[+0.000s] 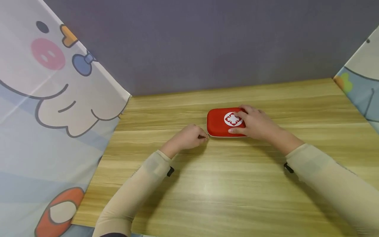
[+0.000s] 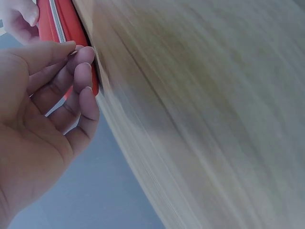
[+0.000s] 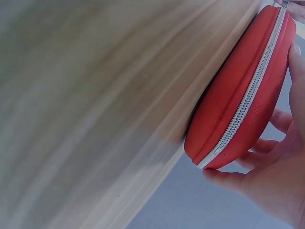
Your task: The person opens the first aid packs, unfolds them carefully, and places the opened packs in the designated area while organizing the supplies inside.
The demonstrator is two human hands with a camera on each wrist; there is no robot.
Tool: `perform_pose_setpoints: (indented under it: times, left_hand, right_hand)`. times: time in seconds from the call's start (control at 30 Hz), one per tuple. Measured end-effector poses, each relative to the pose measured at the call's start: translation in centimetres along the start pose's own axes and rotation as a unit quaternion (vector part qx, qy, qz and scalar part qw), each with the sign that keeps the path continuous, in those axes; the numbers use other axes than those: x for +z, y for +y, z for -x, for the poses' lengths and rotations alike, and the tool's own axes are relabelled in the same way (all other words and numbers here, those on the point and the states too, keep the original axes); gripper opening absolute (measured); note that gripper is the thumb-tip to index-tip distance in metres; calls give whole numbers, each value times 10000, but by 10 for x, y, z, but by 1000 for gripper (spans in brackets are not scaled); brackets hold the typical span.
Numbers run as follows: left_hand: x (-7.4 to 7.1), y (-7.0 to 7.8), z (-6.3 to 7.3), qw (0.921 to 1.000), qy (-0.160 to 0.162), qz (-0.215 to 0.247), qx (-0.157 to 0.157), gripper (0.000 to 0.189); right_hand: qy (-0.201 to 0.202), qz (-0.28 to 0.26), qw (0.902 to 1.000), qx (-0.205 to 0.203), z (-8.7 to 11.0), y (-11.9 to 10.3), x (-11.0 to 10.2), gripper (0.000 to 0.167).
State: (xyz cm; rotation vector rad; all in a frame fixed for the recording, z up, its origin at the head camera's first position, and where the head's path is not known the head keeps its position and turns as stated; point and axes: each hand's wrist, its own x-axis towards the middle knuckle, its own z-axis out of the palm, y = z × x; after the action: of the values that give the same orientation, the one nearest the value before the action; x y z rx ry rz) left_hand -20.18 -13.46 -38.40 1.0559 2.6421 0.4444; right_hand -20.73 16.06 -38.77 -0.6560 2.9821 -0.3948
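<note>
Red case [image 1: 217, 123] laid on table [image 1: 207, 197], long axis left-right, just right of left hand [image 1: 190, 137], by which zipper pull [image 3: 285, 4] is pinched at near left corner; right end gripped by right hand [image 1: 257, 124].

Booth-like setting; wider premises cannot be identified. Wood-grain worktop [image 1: 213, 197], bounded at far side by plain grey panel [image 1: 207, 42]; flanked at left by cartoon-printed sheet [image 1: 23, 151], at right by similar backdrop [image 1: 365, 62].
</note>
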Motion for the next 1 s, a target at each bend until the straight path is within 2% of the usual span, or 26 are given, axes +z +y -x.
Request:
perform_pose_setpoints:
  times: [0.17, 0.37, 0.5, 0.6, 0.73, 1.0]
  left_hand:
    - [-1, 0, 0, 10000, 51, -57, -32, 17]
    - [3, -2, 1, 10000, -75, -6, -54, 22]
    - [4, -2, 1, 10000, 2, -14, 44, 21]
    - [1, -1, 2, 9999, 71, -46, 120, 22]
    - [-1, 0, 2, 9999, 53, -88, 64, 25]
    - [1, 3, -1, 9995, 140, -279, 87, 27]
  right_hand:
    - [119, -15, 9999, 9, 1, -1, 2, 85]
    - [52, -48, 10000, 32, 4, -2, 6, 85]
    - [76, -105, 9999, 50, 4, -3, 7, 85]
    - [69, -106, 9999, 21, 3, -4, 3, 85]
    - [11, -124, 9999, -1, 2, -3, 1, 84]
    - [-76, -77, 9999, 3, 1, 0, -4, 83]
